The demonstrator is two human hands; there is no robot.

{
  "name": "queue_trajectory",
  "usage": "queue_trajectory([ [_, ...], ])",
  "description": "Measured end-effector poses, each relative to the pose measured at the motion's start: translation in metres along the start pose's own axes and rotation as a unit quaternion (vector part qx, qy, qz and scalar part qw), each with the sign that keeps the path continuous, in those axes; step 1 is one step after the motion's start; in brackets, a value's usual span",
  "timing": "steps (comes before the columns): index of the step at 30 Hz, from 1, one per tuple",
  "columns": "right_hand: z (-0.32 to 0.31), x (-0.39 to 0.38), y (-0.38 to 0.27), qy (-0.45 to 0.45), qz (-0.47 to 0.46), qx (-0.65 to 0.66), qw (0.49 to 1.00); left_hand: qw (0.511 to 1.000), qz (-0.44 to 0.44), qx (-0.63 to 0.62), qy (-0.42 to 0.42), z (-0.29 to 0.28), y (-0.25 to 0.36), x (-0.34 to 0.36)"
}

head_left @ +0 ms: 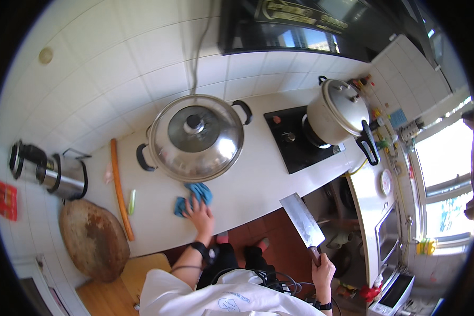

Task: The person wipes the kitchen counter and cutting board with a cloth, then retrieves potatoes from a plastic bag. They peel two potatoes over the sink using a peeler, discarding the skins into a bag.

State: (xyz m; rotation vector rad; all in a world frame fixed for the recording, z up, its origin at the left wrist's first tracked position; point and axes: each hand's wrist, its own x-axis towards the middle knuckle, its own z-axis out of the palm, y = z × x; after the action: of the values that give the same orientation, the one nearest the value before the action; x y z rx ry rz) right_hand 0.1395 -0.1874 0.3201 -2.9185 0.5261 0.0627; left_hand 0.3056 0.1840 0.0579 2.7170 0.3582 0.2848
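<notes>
My left hand (199,213) presses down on a crumpled blue cloth (199,193) near the counter's front edge, its fingers spread over the fabric. A wide cleaver (303,218) is in my right hand (324,268), fingers wrapped round its dark handle; the blade points away from me, over the floor beside the counter. Just beyond the cloth stands a large lidded steel wok (222,152) with black side handles. To the left of the cloth lie a short pale-green vegetable piece (131,201) and a long wooden rolling pin (119,189).
A pressure cooker (326,118) sits on the black gas stove (287,152) at the right. A round wooden chopping board (92,247) leans at the left counter end, below a steel appliance (71,176). A sink (388,231) and a window (440,158) are far right.
</notes>
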Motion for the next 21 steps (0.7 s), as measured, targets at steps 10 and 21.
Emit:
queue_trajectory([
  [10, 0.006, 0.006, 0.013, -0.017, 0.075, 0.046, 0.996, 0.988, 0.054, -0.031, -0.145, 0.104, 0.194, 0.147],
  [21, -0.001, -0.016, 0.047, -0.002, 0.131, 0.047, 0.990, 0.987, 0.089, 0.000, -0.135, 0.175, 0.269, 0.288],
])
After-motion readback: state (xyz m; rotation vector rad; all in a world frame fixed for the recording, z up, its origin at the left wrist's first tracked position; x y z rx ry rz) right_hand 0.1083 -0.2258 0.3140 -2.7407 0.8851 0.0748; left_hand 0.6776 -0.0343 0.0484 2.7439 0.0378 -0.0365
